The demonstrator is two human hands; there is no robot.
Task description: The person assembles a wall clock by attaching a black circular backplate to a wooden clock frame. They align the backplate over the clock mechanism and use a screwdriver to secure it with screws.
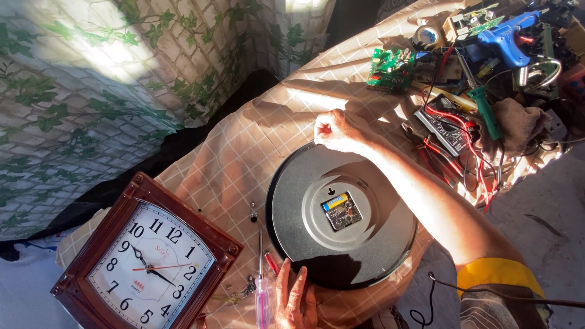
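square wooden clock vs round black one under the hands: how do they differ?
The brown square wooden-framed clock lies face up, white dial and hands showing; the round black plastic clock lies face down, its back mechanism with a battery exposed. The square one lies untouched; the left hand and right hand grip the round one's rim. Both rest on the checked beige cloth.

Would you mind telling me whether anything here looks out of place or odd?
The round black clock lies face down, its battery movement exposed. Small screws lie loose on the checked cloth beside it.
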